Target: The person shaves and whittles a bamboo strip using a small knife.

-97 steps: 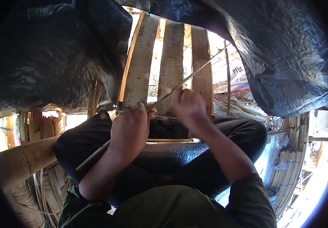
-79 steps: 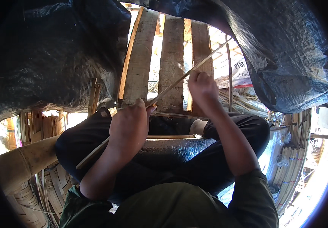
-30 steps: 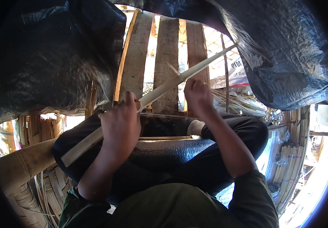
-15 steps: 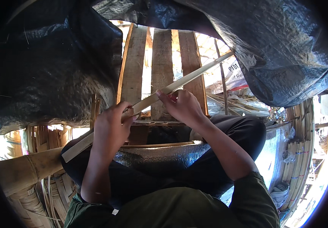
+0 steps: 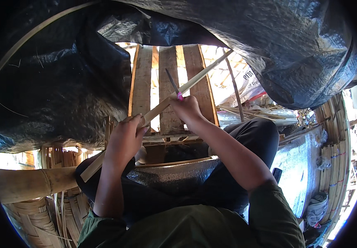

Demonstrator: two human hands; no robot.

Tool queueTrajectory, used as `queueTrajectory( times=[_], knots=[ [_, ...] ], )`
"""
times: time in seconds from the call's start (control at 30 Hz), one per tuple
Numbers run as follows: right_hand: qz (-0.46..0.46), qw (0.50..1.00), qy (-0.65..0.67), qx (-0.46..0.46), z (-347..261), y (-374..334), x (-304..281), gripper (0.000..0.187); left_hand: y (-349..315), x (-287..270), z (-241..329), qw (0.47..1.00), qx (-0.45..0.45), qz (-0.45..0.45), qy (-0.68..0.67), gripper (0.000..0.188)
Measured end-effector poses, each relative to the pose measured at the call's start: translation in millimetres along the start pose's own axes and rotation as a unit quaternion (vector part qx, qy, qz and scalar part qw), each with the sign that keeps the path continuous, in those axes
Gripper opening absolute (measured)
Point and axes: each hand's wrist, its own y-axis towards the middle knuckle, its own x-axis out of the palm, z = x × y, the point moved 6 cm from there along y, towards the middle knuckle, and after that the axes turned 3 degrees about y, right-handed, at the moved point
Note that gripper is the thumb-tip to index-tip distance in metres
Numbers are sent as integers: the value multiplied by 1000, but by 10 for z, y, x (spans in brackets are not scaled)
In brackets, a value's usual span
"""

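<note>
A long pale bamboo strip point(image 5: 157, 110) slants from my left knee up to the far right. My left hand point(image 5: 122, 138) is closed around its lower part, thumb and fingers pinching it. Farther along, my right hand point(image 5: 186, 110) grips a narrow-bladed knife point(image 5: 172, 81) by its handle, which shows pink. The blade points up and away, lying across the strip in this view; whether it touches the strip I cannot tell. Much of the handle is hidden in my fingers.
Wooden planks point(image 5: 168, 89) with gaps stand in front of me. Dark plastic sheets point(image 5: 58, 78) hang left and overhead. A thick bamboo pole point(image 5: 34, 184) lies by my left leg. Bundled bamboo strips point(image 5: 331, 165) lie right, and a silvery sheet point(image 5: 174, 175) spans between my legs.
The knife blade has come into sight above my right hand, pointing up and away. Both hands stay on much the same places along the strip while the view has shifted slightly.
</note>
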Motion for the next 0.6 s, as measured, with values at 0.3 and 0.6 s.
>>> queueTrajectory(
  times=[0.3, 0.6],
  knots=[
    [93, 993, 11, -67, -46, 325, -86, 37, 127, -283, -111, 996, -20, -25, 88, 17],
    [21, 979, -124, -161, -415, 242, -89, 39, 637, 261, -668, 979, 38, -110, 166, 25]
  ],
)
